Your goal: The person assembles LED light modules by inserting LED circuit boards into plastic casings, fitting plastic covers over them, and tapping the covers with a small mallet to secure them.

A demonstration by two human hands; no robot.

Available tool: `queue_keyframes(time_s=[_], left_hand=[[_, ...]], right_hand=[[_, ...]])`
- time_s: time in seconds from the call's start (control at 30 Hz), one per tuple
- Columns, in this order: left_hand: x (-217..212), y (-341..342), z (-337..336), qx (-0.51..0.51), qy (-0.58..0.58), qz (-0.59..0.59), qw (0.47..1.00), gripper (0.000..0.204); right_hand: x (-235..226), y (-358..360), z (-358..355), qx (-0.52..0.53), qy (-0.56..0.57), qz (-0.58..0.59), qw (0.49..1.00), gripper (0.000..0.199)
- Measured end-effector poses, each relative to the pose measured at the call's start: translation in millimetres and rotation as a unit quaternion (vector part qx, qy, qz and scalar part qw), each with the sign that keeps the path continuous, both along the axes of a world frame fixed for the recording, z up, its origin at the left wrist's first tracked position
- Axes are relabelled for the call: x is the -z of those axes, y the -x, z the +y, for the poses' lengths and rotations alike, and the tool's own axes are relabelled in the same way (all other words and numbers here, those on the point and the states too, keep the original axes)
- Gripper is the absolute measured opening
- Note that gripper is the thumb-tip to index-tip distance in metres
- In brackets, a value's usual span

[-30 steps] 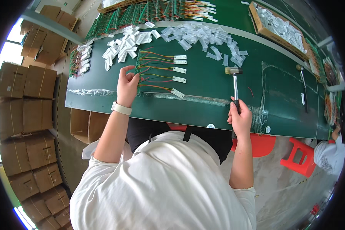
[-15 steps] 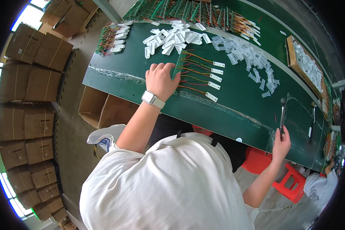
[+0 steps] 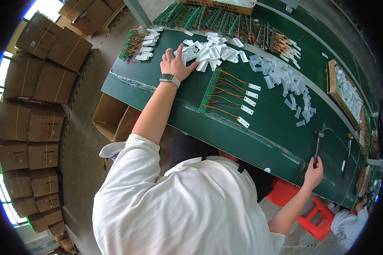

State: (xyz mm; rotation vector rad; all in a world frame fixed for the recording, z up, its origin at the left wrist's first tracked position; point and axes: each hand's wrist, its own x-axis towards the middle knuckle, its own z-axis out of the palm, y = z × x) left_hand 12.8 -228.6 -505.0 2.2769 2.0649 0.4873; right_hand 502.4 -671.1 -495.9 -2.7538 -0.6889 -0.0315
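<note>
The left hand (image 3: 175, 63) lies open, fingers spread, on the white connector pile (image 3: 210, 51). The right hand (image 3: 312, 173) grips a hammer (image 3: 317, 146) near the green bench's (image 3: 268, 127) front edge.

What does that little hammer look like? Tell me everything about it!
The hammer is small, with a dark slim handle and a shiny metal head. It lies on the green table near the front edge, its head pointing away from the person. The right hand grips the handle's end. Nothing else touches it.
</note>
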Motion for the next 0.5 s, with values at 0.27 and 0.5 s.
queue_keyframes(time_s=[0.27, 0.5], left_hand=[[28, -8, 36, 0.172, -0.085, -0.059, 0.98, 0.066], [20, -27, 39, 0.166, -0.139, -0.049, 0.975, 0.049]], right_hand=[[17, -17, -7, -0.113, -0.048, -0.004, 0.992, 0.036], [23, 10, -5, -0.099, -0.011, -0.151, 0.984, 0.037]])
